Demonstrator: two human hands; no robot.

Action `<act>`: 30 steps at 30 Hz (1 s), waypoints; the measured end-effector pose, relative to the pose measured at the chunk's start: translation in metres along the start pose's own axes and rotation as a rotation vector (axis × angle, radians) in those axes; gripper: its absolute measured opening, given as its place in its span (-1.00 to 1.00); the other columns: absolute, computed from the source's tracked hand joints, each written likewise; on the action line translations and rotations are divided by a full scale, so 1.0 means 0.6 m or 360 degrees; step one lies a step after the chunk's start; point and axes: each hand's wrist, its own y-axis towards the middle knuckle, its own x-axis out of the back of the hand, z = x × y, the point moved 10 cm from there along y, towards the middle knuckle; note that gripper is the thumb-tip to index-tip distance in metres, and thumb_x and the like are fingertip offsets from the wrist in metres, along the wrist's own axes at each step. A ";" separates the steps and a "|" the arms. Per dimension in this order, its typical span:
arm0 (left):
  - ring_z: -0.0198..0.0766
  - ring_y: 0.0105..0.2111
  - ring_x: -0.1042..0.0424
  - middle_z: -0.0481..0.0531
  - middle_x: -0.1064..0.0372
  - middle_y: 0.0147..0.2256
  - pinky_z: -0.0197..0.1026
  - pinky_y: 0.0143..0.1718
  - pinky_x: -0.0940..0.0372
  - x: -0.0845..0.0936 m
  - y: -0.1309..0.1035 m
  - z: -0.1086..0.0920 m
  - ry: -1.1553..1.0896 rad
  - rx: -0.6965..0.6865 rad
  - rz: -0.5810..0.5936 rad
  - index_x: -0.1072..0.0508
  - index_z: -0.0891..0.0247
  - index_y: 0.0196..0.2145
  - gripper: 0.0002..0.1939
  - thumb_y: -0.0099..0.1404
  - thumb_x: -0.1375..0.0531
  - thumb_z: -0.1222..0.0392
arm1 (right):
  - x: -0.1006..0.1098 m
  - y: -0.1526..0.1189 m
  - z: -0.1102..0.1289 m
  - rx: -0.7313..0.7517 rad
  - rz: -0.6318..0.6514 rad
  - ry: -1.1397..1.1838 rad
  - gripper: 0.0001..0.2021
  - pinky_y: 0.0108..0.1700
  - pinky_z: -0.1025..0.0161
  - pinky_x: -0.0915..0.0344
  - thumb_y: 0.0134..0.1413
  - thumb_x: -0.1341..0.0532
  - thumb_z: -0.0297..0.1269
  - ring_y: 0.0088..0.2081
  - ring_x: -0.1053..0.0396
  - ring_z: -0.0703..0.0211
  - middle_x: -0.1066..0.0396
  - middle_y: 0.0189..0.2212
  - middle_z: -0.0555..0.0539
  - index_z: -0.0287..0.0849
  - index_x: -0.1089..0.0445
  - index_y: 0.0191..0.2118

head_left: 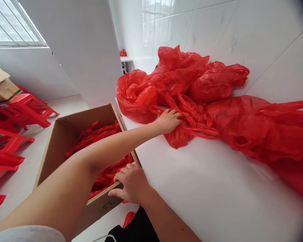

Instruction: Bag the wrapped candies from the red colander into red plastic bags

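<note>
My left hand (169, 121) reaches across my right arm to the white table (192, 181), its fingers curled into a crumpled red plastic bag (178, 138). Knotted handles and loose folds of thin red plastic lie around those fingers. At the table's edge, my right hand (132, 181) is wrapped over the near corner of an uncovered cardboard box (104, 203), thumb outside. Inside the box are several red plastic bags (101, 134), partly hidden under my left forearm.
A heap of filled red bags (181, 74) stands against the tiled wall (217, 30). Another large red bag (262, 124) spreads over the table's right side. Red plastic stools (27, 106) stand on the floor at left, one bearing another carton (3, 89).
</note>
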 end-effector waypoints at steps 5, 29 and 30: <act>-0.13 -0.12 -0.41 0.09 -0.49 -0.16 -0.14 -0.12 -0.29 0.068 -0.072 0.003 -0.0264 0.0100 -0.0006 -0.48 0.30 -0.20 -0.77 0.22 -0.09 0.31 | 0.002 0.002 -0.001 0.0001 0.0020 0.0016 -0.52 0.01 0.13 -0.07 0.07 -0.16 0.25 -0.21 -0.30 0.14 -0.48 -0.34 -0.02 -0.12 -0.45 -0.29; -0.20 -0.23 -0.46 0.08 -0.42 -0.13 -0.09 -0.24 -0.42 -0.059 -0.589 0.569 -0.0911 0.2300 0.0258 -0.41 0.33 -0.05 -0.70 0.35 -0.18 0.10 | -0.016 -0.004 -0.025 -0.0157 0.0030 0.0252 -0.64 -0.07 0.15 -0.07 -0.21 -0.44 0.03 -0.25 -0.29 0.15 -0.45 -0.34 0.09 -0.05 -0.40 -0.35; -0.17 -0.19 -0.46 0.09 -0.40 -0.10 -0.06 -0.20 -0.42 -0.073 -0.575 0.579 -0.0830 0.2314 0.0237 -0.41 0.32 -0.03 -0.69 0.34 -0.18 0.10 | -0.020 -0.002 -0.026 -0.0149 0.0038 0.0252 -0.63 -0.08 0.14 -0.07 -0.22 -0.43 0.05 -0.24 -0.29 0.14 -0.46 -0.34 0.08 -0.05 -0.40 -0.35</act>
